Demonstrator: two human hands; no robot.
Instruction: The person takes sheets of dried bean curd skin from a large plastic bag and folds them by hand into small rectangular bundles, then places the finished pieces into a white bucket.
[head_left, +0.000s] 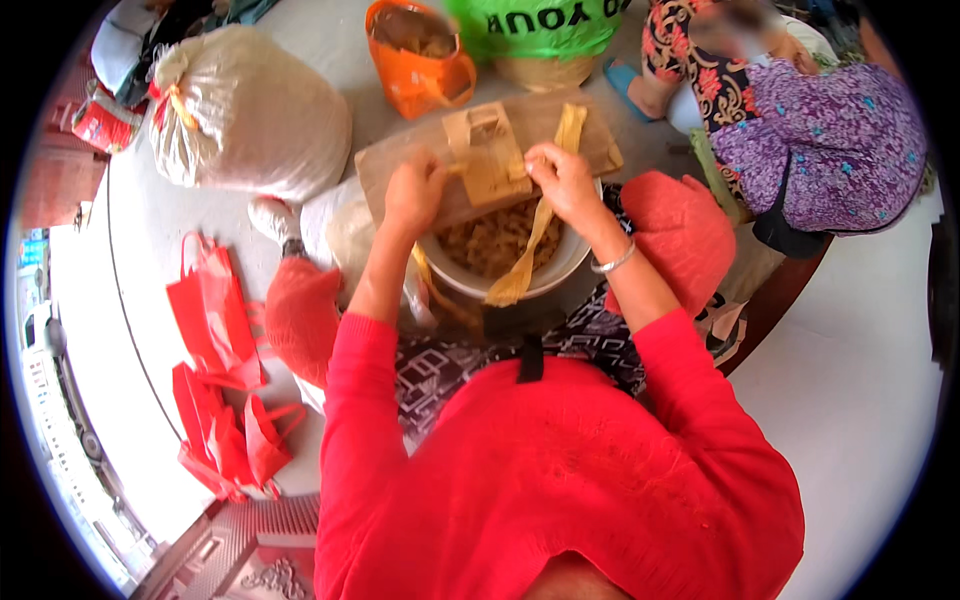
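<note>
My left hand point(413, 192) is closed at the left part of a wooden board point(385, 180), a small yellowish piece point(457, 169) at its fingertips. Across from it, my right hand point(566, 182) pinches another small yellowish piece point(518, 169). Between the hands, a raised wooden block point(478, 128) is fixed on the board. Beneath the board's near edge stands a white tub point(535, 286) holding many tan, cut-looking pieces point(490, 240). A long, dry yellow strip point(525, 275) hangs over the tub's rim, and a similar strip point(571, 125) lies on the board beside my right hand.
Beyond the board stand an orange bag point(420, 60) and a green-topped sack point(545, 30). A full whitish sack point(260, 110) is tied at the far left. Red bags point(215, 310) lie on the left floor. Another person in purple patterned clothing point(820, 140) sits at the right.
</note>
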